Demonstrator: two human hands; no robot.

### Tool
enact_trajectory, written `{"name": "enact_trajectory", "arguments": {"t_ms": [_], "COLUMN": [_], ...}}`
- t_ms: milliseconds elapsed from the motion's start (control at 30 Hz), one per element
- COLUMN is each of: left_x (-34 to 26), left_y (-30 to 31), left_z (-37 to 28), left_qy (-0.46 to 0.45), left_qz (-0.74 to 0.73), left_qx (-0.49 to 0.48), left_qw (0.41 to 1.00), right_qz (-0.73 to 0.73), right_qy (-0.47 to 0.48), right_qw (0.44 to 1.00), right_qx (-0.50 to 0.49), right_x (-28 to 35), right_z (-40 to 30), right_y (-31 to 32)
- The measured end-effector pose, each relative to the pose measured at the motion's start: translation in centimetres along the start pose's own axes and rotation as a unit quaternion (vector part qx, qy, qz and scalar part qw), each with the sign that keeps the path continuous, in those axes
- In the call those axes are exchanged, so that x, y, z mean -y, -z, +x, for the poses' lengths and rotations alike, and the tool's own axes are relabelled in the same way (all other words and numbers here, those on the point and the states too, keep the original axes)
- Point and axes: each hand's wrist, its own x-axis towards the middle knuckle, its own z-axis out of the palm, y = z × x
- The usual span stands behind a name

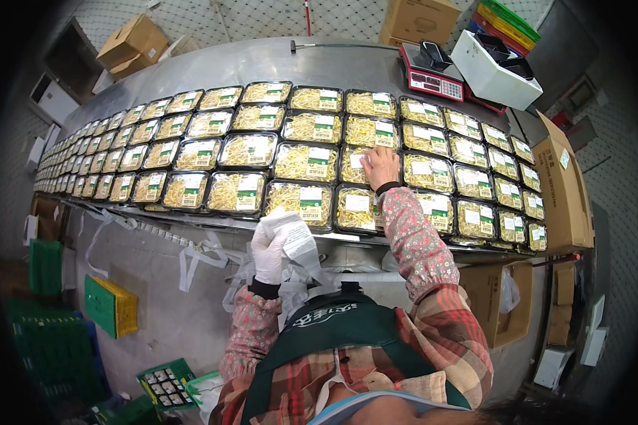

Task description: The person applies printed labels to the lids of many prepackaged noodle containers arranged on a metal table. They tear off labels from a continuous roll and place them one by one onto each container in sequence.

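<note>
My left hand (269,252), in a white glove, grips a strip of white labels (296,244) near the front edge of a steel table (244,58); the strip trails downward. My bare right hand (382,167) rests with bent fingers on a packed tray of bean sprouts (355,158) in the second row from me, beside a white label on its lid. Whether the fingers hold anything cannot be seen. Rows of similar black trays with clear lids cover much of the table. Trays to the right bear an added white label; the front tray (299,204) left of my right arm shows only its green and white one.
A red scale (433,77) and a white foam box (494,71) stand at the back right. Cardboard boxes (561,186) border the right end. Loose backing strips (202,260) hang below the table edge. Green and yellow crates (111,306) stand on the floor at left.
</note>
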Motion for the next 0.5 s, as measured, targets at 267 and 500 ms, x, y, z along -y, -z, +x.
{"name": "enact_trajectory", "arguments": {"t_ms": [267,500], "left_x": [4.2,8.5], "left_y": [-6.3,-9.4], "left_z": [3.5,5.1], "left_qy": [0.011,0.04], "left_qz": [0.011,0.13], "left_qx": [0.03,0.014], "left_qw": [0.999,0.991], "right_qz": [0.564,0.583], "right_qy": [-0.062,-0.045], "right_qw": [0.767,0.783], "right_qx": [0.3,0.211], "right_x": [5.8,1.3], "right_z": [1.5,2.3], "right_y": [11.7,9.6]}}
